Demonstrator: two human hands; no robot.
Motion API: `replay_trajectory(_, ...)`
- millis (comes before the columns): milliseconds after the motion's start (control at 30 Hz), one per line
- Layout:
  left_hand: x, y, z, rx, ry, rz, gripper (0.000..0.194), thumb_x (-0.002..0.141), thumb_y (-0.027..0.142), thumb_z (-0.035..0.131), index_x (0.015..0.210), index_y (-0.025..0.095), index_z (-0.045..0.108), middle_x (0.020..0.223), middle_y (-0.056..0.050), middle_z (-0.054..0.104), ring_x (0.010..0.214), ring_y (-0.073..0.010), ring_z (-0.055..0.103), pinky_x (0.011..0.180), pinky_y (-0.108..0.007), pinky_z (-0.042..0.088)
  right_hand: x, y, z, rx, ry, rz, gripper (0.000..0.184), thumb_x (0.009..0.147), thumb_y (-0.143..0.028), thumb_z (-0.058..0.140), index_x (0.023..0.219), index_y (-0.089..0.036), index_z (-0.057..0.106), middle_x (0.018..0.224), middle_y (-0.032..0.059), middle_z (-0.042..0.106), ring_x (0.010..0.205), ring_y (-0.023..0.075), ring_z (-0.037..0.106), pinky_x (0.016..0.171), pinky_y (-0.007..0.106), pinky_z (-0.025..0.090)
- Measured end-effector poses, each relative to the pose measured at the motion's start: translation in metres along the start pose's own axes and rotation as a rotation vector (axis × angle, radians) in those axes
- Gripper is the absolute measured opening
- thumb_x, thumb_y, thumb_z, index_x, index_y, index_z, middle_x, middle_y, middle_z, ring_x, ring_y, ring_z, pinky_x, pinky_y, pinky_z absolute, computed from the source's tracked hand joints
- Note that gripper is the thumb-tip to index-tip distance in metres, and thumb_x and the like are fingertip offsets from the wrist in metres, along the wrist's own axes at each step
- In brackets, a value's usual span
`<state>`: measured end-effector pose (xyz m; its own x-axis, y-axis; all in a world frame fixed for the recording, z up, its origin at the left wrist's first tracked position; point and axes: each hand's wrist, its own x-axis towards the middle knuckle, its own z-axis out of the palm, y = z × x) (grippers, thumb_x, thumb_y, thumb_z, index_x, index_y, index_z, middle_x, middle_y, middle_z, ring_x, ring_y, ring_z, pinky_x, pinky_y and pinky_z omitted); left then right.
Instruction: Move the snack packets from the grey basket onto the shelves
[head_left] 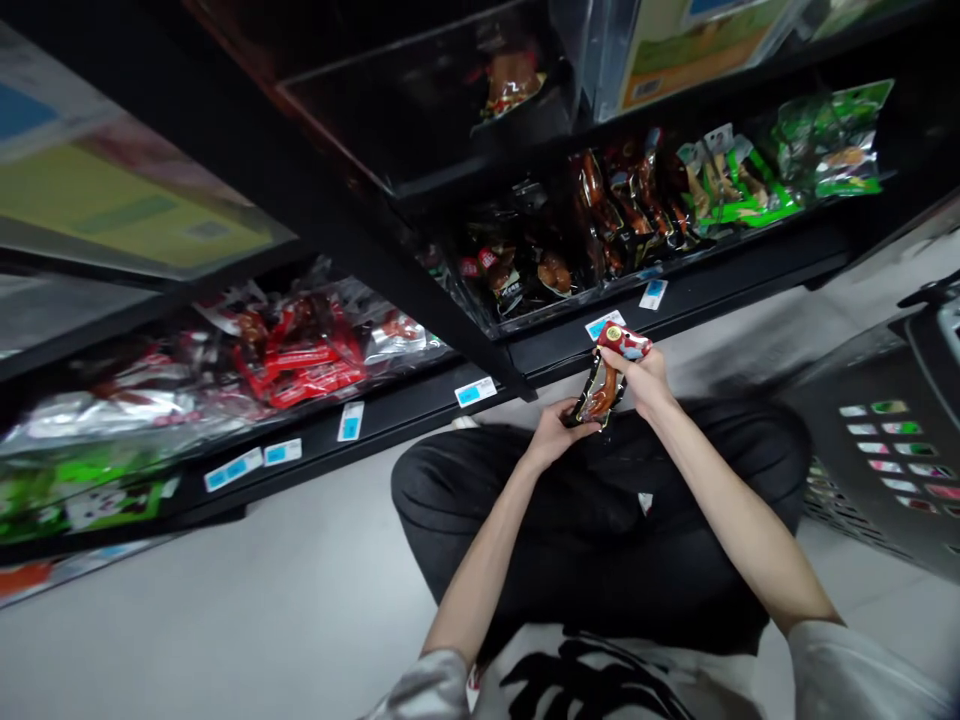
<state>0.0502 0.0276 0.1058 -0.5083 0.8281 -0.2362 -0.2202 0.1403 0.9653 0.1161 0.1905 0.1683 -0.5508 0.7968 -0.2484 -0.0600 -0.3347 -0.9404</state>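
We hold the packet above our lap, in front of the shelf. Our left hand, fingers curled, grips its lower end; our right hand, nearly closed, pinches its red upper end.

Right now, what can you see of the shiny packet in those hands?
The packet is glossy and plastic-looking: red top, black sides with gold edging, and a brown, drumstick-like shape below the red. It tilts over the dark trousers, near the shelf. The left hand holds its lower end; the right hand holds its upper part.
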Motion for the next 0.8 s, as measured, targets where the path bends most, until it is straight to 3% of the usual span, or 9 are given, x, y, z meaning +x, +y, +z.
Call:
replay_trajectory(233, -0.001, 0.003, -0.001, 0.051, 0.083, 0.021, 0.043, 0.059, 0.034, 0.094, 0.090, 0.014, 0.073, 0.091, -0.009, 0.079, 0.080, -0.0235, 0.073, 0.077, -0.034, 0.055, 0.005, 0.009, 0.000, 0.093, -0.012, 0.051, 0.051, 0.058, -0.045, 0.091, 0.096, -0.015, 0.074, 0.092, 0.0064, 0.078, 0.078, 0.0194, 0.071, 0.076, 0.031, 0.057)
replay_trajectory(433, -0.002, 0.006, -0.001, 0.029, 0.099, 0.047, 0.040, 0.061, 0.037, 0.092, 0.090, 0.014, 0.075, 0.090, -0.009, 0.080, 0.079, -0.0242, 0.075, 0.076, -0.035, 0.058, 0.006, 0.011, 0.005, 0.114, -0.227, 0.126, 0.050, 0.070, -0.048, 0.085, 0.105, -0.016, 0.071, 0.090, 0.0068, 0.078, 0.082, 0.0183, 0.072, 0.074, 0.027, 0.055)
replay_trajectory(667, -0.002, 0.007, -0.002, 0.072, 0.155, 0.102, 0.032, 0.065, 0.034, 0.090, 0.088, 0.017, 0.076, 0.086, -0.006, 0.080, 0.075, -0.0235, 0.074, 0.071, -0.035, 0.058, -0.001, 0.005, 0.009, 0.079, -0.302, 0.083, 0.049, 0.075, -0.064, 0.075, 0.083, -0.017, 0.068, 0.084, 0.0076, 0.077, 0.072, 0.0175, 0.070, 0.068, 0.026, 0.054)
replay_trajectory(800, -0.003, 0.008, -0.001, 0.039, 0.111, 0.116, 0.034, 0.067, 0.034, 0.089, 0.094, 0.017, 0.076, 0.093, -0.007, 0.080, 0.085, -0.0254, 0.075, 0.083, -0.038, 0.058, -0.002, 0.006, 0.008, 0.067, -0.341, 0.054, 0.048, 0.077, -0.064, 0.074, 0.083, -0.017, 0.068, 0.093, 0.0091, 0.078, 0.075, 0.0175, 0.070, 0.071, 0.028, 0.055)
